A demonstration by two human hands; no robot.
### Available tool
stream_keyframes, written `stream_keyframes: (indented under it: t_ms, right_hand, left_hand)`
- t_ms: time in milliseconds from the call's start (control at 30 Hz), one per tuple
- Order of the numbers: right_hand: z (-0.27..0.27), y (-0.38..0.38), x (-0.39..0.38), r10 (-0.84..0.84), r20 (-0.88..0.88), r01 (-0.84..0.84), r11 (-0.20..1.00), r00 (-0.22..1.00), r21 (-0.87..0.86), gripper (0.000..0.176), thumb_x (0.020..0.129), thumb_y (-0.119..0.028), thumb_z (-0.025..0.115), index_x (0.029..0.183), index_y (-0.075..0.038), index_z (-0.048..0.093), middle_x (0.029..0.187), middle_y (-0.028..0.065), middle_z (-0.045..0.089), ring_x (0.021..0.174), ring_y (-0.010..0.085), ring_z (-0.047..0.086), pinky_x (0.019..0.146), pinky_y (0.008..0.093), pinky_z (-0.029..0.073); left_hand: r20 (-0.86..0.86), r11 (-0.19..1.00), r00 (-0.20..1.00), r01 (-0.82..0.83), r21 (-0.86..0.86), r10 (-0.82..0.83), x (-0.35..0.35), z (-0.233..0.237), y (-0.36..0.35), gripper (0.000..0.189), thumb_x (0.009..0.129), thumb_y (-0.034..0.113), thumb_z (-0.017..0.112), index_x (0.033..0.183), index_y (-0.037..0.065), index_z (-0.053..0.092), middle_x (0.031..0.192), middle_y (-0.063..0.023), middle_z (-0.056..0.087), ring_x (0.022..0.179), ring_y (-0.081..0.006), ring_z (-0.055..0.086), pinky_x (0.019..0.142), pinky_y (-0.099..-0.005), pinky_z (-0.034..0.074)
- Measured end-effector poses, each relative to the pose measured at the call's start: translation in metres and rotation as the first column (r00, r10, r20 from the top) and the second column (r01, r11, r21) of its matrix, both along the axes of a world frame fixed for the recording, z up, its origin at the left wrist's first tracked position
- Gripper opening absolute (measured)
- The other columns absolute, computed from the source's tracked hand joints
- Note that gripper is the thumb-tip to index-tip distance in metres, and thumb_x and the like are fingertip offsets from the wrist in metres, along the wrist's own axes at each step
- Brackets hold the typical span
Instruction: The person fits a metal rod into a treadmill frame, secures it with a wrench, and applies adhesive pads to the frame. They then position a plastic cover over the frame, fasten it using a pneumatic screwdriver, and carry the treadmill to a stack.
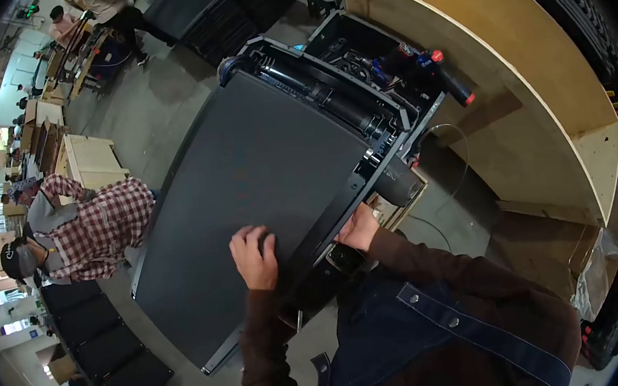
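A large black treadmill belt (238, 163) stretches over a deck in front of me. My left hand (255, 257) lies on the belt near its close edge, fingers somewhat bent and apart, holding nothing. Along that edge runs a dark side rail (327, 217). My right hand (356, 227) is at the outer side of this rail, palm turned partly up; its fingertips are hidden at or beneath the rail. A dark cylindrical motor-like part (398, 182) sits just beyond it. A black roller (313, 91) crosses the far end of the belt.
An open compartment of wiring and parts (374, 58) holds a red-capped tool (434, 58). A big plywood crate (458, 34) stands at right. Across the belt is a person in a checked shirt (101, 222). More black panels (105, 331) lie at lower left.
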State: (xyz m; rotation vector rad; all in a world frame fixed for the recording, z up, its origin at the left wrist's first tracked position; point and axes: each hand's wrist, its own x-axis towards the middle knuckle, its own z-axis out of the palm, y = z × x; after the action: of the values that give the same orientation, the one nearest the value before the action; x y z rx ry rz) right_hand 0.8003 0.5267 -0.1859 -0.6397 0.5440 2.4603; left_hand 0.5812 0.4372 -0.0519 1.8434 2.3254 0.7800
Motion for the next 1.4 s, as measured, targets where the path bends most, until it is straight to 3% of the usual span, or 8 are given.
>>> stream_keyframes:
  t_ms: [233, 300, 433, 500, 667, 800, 900, 1400]
  right_hand:
    - [0.015, 0.001, -0.004, 0.001, 0.154, 0.024, 0.987, 0.988, -0.161, 0.048, 0.099, -0.054, 0.043, 0.115, -0.015, 0.065, 0.115, 0.0057, 0.069, 0.099, 0.0249, 0.064, 0.084, 0.0416, 0.052]
    - [-0.06, -0.018, 0.001, -0.12, -0.333, 0.122, 0.992, 0.935, -0.017, 0.04, 0.096, -0.052, 0.052, 0.093, -0.013, 0.062, 0.079, -0.0008, 0.06, 0.063, 0.0116, 0.052, 0.062, 0.0354, 0.049]
    - [-0.067, -0.02, 0.012, -0.088, -0.17, 0.074, 0.994, 0.982, -0.085, 0.053, 0.092, -0.056, 0.056, 0.118, -0.01, 0.063, 0.116, 0.0063, 0.065, 0.098, 0.0215, 0.06, 0.087, 0.0399, 0.05]
    - [-0.004, -0.012, -0.006, -0.094, 0.302, 0.097, 0.995, 0.949, 0.005, 0.066, 0.09, -0.06, 0.057, 0.131, -0.008, 0.058, 0.134, 0.0093, 0.058, 0.121, 0.0293, 0.053, 0.105, 0.0474, 0.043]
    - [-0.043, -0.028, -0.006, -0.183, 0.475, 0.207, 0.978, 0.861, 0.001, 0.065, 0.092, -0.063, 0.047, 0.126, -0.009, 0.062, 0.126, 0.0094, 0.064, 0.118, 0.0291, 0.058, 0.104, 0.0469, 0.045]
    - [-0.013, -0.028, -0.012, -0.176, 0.658, 0.097, 0.983, 0.733, 0.154, 0.06, 0.093, -0.06, 0.048, 0.116, -0.008, 0.066, 0.118, 0.0104, 0.067, 0.112, 0.0279, 0.06, 0.099, 0.0456, 0.048]
    - [0.034, -0.009, -0.026, -0.153, 0.632, 0.241, 0.969, 0.759, -0.056, 0.052, 0.093, -0.052, 0.051, 0.114, -0.008, 0.067, 0.117, 0.0102, 0.068, 0.11, 0.0273, 0.062, 0.098, 0.0451, 0.049]
    - [0.015, -0.027, -0.02, -0.154, 0.373, 0.242, 0.949, 0.915, -0.2, 0.07, 0.088, -0.066, 0.052, 0.126, -0.009, 0.064, 0.128, 0.0093, 0.064, 0.12, 0.0285, 0.057, 0.108, 0.0446, 0.042]
  left_hand:
    - [-0.351, 0.971, 0.917, -0.228, -0.072, 0.189, -0.147, -0.026, 0.074, 0.049, 0.1, 0.036, 0.055, 0.142, 0.012, 0.049, 0.144, -0.0235, 0.046, 0.132, -0.0423, 0.044, 0.108, -0.051, 0.036]
    - [-0.35, 0.969, 0.914, -0.24, -0.06, 0.205, -0.172, -0.025, 0.083, 0.049, 0.1, 0.036, 0.054, 0.143, 0.013, 0.048, 0.144, -0.0236, 0.045, 0.133, -0.0414, 0.043, 0.109, -0.0507, 0.036]
    - [-0.332, 0.994, 0.939, -0.105, -0.036, 0.087, -0.226, -0.025, 0.091, 0.05, 0.101, 0.037, 0.052, 0.143, 0.01, 0.048, 0.144, -0.0229, 0.046, 0.134, -0.0401, 0.043, 0.111, -0.0491, 0.032]
    - [-0.288, 0.991, 0.949, -0.134, 0.004, 0.13, -0.252, -0.028, 0.097, 0.049, 0.101, 0.036, 0.052, 0.141, 0.009, 0.05, 0.14, -0.0222, 0.049, 0.13, -0.0395, 0.046, 0.109, -0.0487, 0.035]
    - [-0.215, 0.954, 0.943, -0.281, -0.107, 0.253, -0.301, -0.049, 0.117, 0.044, 0.1, 0.033, 0.053, 0.133, 0.004, 0.055, 0.121, -0.0192, 0.06, 0.106, -0.039, 0.058, 0.092, -0.0503, 0.045]
    - [-0.211, 0.997, 0.977, 0.032, 0.075, -0.015, -0.265, -0.022, 0.12, 0.048, 0.098, 0.027, 0.056, 0.139, 0.003, 0.05, 0.137, -0.024, 0.052, 0.123, -0.0422, 0.05, 0.103, -0.0488, 0.039]
    - [-0.097, 0.765, 0.782, 0.563, -0.314, -0.616, -0.201, 0.003, 0.059, 0.063, 0.093, 0.042, 0.062, 0.147, 0.014, 0.045, 0.156, -0.0211, 0.033, 0.145, -0.0433, 0.029, 0.116, -0.0581, 0.023]
    - [-0.04, 0.707, 0.76, 0.582, -0.402, -0.649, -0.097, -0.006, 0.121, 0.065, 0.089, 0.052, 0.063, 0.146, 0.023, 0.049, 0.158, -0.0205, 0.028, 0.147, -0.0418, 0.025, 0.117, -0.0613, 0.017]
